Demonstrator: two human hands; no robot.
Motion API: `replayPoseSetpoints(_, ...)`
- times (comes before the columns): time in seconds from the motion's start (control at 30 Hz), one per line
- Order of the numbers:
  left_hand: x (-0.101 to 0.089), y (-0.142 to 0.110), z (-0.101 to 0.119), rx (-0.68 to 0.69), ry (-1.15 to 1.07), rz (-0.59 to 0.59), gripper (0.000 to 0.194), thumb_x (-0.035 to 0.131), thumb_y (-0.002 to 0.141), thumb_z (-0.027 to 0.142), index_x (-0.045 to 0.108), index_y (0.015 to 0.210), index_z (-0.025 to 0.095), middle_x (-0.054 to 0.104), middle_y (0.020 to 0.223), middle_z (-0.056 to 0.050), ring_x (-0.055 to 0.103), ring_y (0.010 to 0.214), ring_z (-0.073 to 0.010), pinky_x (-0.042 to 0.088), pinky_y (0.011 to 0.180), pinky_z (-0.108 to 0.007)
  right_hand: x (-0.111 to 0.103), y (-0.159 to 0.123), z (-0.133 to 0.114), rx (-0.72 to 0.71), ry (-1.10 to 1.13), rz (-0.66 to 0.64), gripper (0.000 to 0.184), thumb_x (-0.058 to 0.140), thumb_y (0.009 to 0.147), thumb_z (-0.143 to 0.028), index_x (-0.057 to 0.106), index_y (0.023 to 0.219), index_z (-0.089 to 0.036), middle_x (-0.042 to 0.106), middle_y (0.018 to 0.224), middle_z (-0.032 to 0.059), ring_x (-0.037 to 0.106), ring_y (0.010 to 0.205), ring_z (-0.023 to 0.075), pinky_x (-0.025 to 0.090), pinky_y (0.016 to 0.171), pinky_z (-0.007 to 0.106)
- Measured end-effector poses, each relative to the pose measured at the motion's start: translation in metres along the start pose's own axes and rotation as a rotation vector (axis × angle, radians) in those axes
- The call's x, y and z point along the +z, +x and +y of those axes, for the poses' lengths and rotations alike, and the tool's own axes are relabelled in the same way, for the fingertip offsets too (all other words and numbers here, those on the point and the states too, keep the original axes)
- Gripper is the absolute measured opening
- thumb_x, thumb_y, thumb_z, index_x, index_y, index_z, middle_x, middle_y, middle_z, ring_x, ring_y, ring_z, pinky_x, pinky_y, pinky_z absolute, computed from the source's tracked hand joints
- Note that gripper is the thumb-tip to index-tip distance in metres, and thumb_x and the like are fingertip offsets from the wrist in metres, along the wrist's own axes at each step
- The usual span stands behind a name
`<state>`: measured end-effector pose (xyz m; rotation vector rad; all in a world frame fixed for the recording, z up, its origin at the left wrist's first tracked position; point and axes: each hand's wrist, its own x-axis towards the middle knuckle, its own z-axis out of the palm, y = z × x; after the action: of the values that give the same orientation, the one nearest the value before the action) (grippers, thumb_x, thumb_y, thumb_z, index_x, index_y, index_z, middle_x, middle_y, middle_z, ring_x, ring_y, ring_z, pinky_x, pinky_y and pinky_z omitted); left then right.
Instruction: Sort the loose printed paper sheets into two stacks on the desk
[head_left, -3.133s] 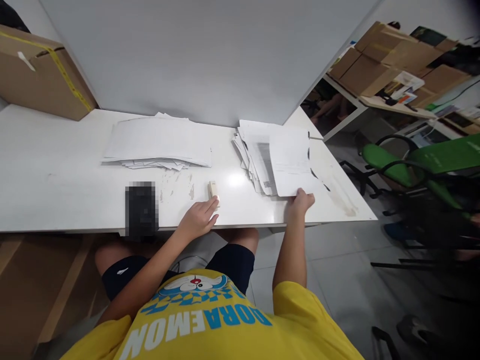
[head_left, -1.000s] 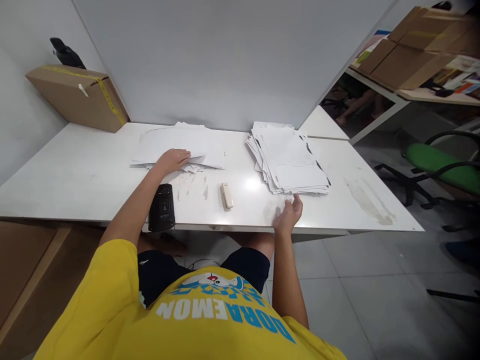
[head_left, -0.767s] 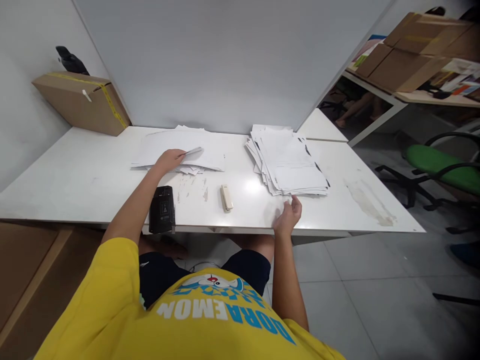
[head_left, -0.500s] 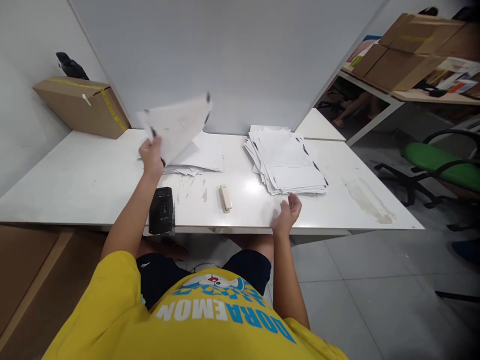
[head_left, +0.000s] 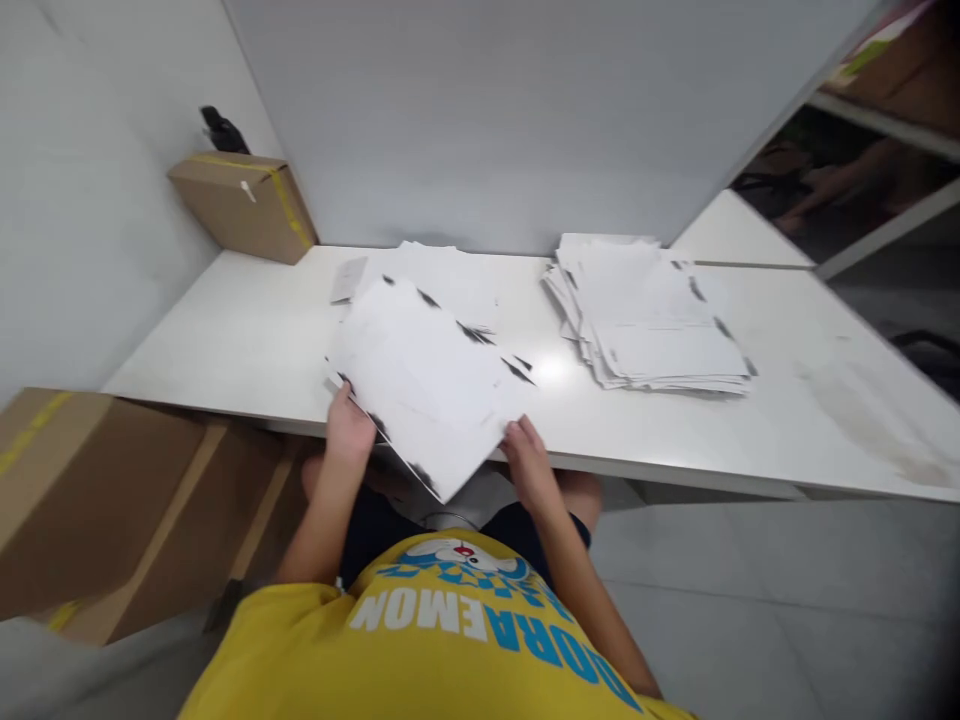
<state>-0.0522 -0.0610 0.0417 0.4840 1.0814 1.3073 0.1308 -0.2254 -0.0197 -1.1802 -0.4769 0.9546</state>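
Some white paper sheets (head_left: pixel 427 380) with dark smudges along their edges are held up above the front of the table, turned at a slant. My left hand (head_left: pixel 349 425) is closed on their left edge, and my right hand (head_left: pixel 527 455) pinches the right corner. How many sheets there are I cannot tell. Behind them lies a loose pile of papers (head_left: pixel 442 270), partly covered. A thicker, uneven stack of papers (head_left: pixel 660 320) rests to the right, apart from both hands. The stapler and the black box are hidden from view.
The white table (head_left: pixel 247 340) meets a grey partition (head_left: pixel 510 120) at the back. A taped cardboard box (head_left: pixel 240 205) sits at the back left corner. Larger cardboard boxes (head_left: pixel 105 490) stand below the table's left side. Brown stains (head_left: pixel 870 420) mark the table at the right.
My left hand has brought the sheets down toward me, and my right hand has come over and gripped their corner. The camera view has shifted left.
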Motion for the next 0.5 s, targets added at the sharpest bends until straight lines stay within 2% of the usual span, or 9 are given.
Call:
replayPoseSetpoints(0.03, -0.015, -0.005, -0.005, 0.012, 0.025, 0.011, 0.035, 0.041, 0.095, 0.015, 0.065, 0.120, 0.014, 0.074, 0.118, -0.010, 0.060, 0.130, -0.0209, 0.052, 0.109, -0.036, -0.005, 0.000, 0.004, 0.044, -0.001, 0.021, 0.049, 0.074, 0.075, -0.059, 0.066, 0.106, -0.022, 0.073, 0.101, 0.0056, 0.069, 0.090, 0.0201, 0.057, 0.082, 0.034)
replayPoseSetpoints(0.13, -0.059, -0.018, -0.020, 0.123, 0.165, -0.039, 0.035, 0.043, 0.096, 0.027, 0.066, 0.121, 0.019, 0.074, 0.121, -0.009, 0.058, 0.132, -0.0216, 0.051, 0.111, -0.037, -0.015, -0.005, 0.012, 0.136, -0.022, -0.051, 0.044, 0.078, 0.074, -0.053, 0.068, 0.103, -0.022, 0.074, 0.095, 0.0045, 0.068, 0.088, 0.0211, 0.057, 0.081, 0.035)
replayPoseSetpoints(0.23, -0.089, -0.030, -0.032, 0.215, 0.259, -0.061, 0.033, 0.048, 0.096, 0.037, 0.065, 0.121, 0.022, 0.071, 0.127, -0.008, 0.058, 0.132, -0.0227, 0.051, 0.110, -0.038, -0.011, -0.014, 0.018, 0.135, -0.086, -0.073, 0.043, 0.080, 0.072, -0.051, 0.069, 0.102, -0.022, 0.075, 0.094, 0.0053, 0.068, 0.087, 0.0228, 0.056, 0.080, 0.037)
replayPoseSetpoints(0.4, -0.109, -0.029, -0.033, 0.398, 0.311, 0.042, 0.031, 0.062, 0.092, 0.039, 0.064, 0.120, 0.027, 0.071, 0.125, -0.006, 0.064, 0.123, -0.0211, 0.052, 0.108, -0.036, -0.003, -0.014, 0.025, 0.033, -0.216, -0.039, 0.040, 0.073, 0.077, -0.055, 0.070, 0.099, -0.021, 0.075, 0.088, 0.0056, 0.067, 0.080, 0.0225, 0.054, 0.073, 0.035)
replayPoseSetpoints(0.5, -0.111, -0.017, -0.019, 0.390, 0.319, 0.060, 0.038, 0.073, 0.084, 0.033, 0.064, 0.120, 0.027, 0.072, 0.121, -0.006, 0.068, 0.116, -0.0218, 0.054, 0.105, -0.038, -0.001, -0.004, 0.011, -0.120, -0.400, -0.048, 0.031, 0.068, 0.083, -0.051, 0.072, 0.091, -0.022, 0.075, 0.083, 0.0045, 0.065, 0.077, 0.0223, 0.052, 0.070, 0.034)
